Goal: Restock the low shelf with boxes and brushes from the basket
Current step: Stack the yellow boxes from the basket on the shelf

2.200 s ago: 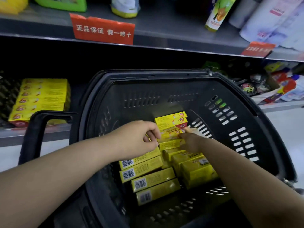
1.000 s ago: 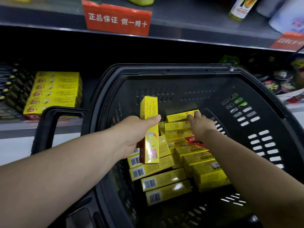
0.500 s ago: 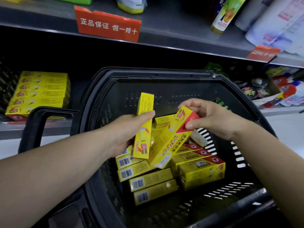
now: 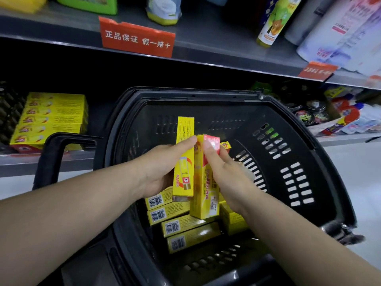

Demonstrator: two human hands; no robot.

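Low shelf on our left carries a stack of yellow boxes, partly behind the basket handle. Over the black basket our left hand grips one upright box; our right hand pinches a red-ended box just beside it. Loose boxes lie beneath.

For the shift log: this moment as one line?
left hand: holds upright yellow box | right hand: holds second box beside it | basket: boxes inside

Boxes in basket before shelf
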